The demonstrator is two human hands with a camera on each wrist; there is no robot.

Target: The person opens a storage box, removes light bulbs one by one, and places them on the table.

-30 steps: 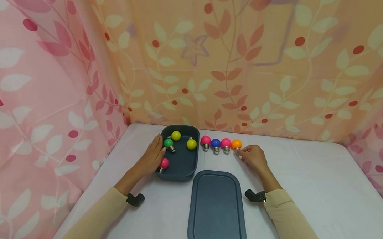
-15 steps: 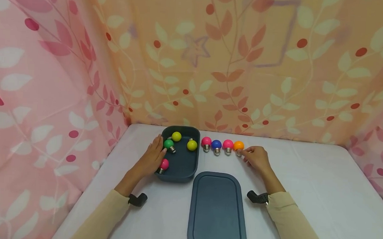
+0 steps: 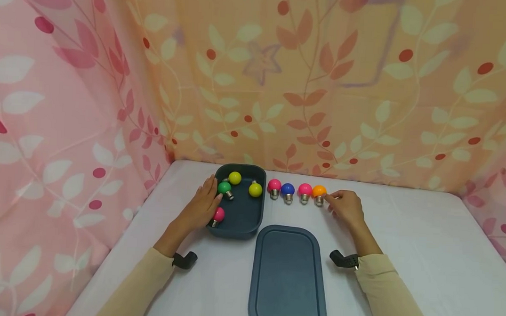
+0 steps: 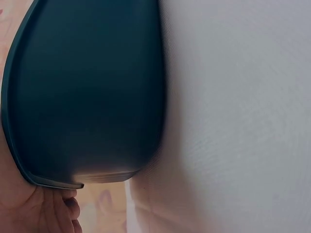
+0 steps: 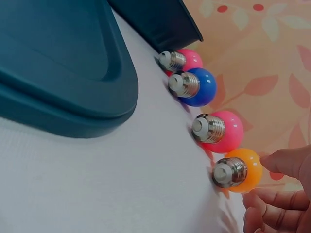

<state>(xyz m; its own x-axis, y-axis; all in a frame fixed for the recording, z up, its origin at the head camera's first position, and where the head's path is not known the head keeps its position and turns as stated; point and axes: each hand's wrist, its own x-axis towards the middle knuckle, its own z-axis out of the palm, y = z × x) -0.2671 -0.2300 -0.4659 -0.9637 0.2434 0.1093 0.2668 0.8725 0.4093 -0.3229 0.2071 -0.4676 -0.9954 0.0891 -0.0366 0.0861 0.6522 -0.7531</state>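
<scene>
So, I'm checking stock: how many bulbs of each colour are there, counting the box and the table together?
Pink bulbs: 3
Yellow bulbs: 2
Green bulb: 1
Blue bulb: 1
Orange bulb: 1
Total: 8

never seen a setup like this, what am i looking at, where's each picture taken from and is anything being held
No machine here, just a person working bare-handed. The wide view comes from a camera on the head, the close views from black cameras on the wrists. On the white surface stands a dark tub with two yellow bulbs, a green bulb and a pink bulb inside. To its right runs a row of bulbs: pink, blue, pink, orange. A flat dark panel lies nearer the person. The left grip (hand) rests along the tub's left wall. The right grip is at the orange bulb; whether it pinches it, I can't tell.
</scene>
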